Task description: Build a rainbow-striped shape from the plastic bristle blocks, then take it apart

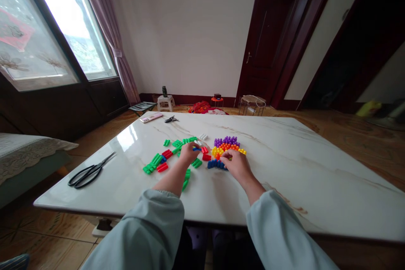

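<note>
My left hand [189,154] is closed, its fingertips pinching a small blue plastic piece [196,149]. Around it lie loose capsule-shaped plastic pieces: green pieces [153,163], red pieces [206,157] and white pieces [203,137]. To the right, upright pieces stand packed in coloured rows: purple pieces [226,140], orange pieces [229,147], yellow pieces [216,152] and blue pieces [215,164] nearest me. My right hand [236,165] reaches over the right front of this cluster with thumb and fingers pinched together. Whatever sits between those fingertips is too small to make out.
Black-handled scissors [91,172] lie on the left of the marble-patterned table [303,168]. Toward the far edge are a phone [151,117] and dark pliers [171,119]. Beyond the table stand a white stool [166,102] and a round stool [252,100].
</note>
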The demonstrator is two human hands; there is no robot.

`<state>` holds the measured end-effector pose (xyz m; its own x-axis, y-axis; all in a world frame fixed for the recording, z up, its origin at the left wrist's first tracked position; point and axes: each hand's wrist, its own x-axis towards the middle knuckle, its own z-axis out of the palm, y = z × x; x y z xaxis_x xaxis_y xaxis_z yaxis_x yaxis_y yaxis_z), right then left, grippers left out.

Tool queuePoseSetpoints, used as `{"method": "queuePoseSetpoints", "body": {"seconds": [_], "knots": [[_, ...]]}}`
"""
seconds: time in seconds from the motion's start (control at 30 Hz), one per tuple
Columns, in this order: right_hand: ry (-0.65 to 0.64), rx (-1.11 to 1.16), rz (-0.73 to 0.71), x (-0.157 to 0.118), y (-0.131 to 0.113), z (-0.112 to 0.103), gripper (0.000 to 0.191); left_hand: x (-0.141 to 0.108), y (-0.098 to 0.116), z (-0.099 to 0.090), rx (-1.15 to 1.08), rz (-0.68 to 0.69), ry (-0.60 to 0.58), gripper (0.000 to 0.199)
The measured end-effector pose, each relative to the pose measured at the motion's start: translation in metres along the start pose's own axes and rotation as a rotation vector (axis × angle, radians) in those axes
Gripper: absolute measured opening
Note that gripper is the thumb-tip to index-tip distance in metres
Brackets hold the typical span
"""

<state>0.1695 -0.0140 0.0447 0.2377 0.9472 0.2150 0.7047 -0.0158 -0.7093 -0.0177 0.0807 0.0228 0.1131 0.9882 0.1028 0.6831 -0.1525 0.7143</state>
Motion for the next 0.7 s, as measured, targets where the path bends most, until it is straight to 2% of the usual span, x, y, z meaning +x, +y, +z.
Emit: {"method": "queuePoseSetpoints", "body": {"seconds": [0.13, 0.23, 0.33, 0.4, 0.57, 0.7], "knots": [[0.032, 0.091, -0.028, 0.005, 0.007, 0.006, 0.006, -0.002, 0.018, 0.002, -0.646, -0.114, -0.156, 0.015], [0.041, 0.239, -0.016, 0.009, 0.009, 0.012, 0.013, -0.009, 0.037, 0.003, -0.869, -0.128, -0.295, 0.017], [0.042, 0.397, 0.026, 0.01, 0.006, 0.012, 0.024, -0.018, 0.053, 0.003, -0.967, -0.146, -0.443, 0.017], [0.063, 0.444, 0.016, 0.01, 0.003, 0.01, 0.027, -0.022, 0.061, 0.004, -1.002, -0.149, -0.485, 0.017], [0.15, 0.434, -0.05, 0.009, -0.003, 0.002, 0.027, -0.025, 0.071, 0.008, -1.024, -0.137, -0.476, 0.022], [0.149, 0.528, -0.013, 0.008, -0.006, 0.0, 0.03, -0.028, 0.075, 0.008, -1.011, -0.139, -0.444, 0.024]]}}
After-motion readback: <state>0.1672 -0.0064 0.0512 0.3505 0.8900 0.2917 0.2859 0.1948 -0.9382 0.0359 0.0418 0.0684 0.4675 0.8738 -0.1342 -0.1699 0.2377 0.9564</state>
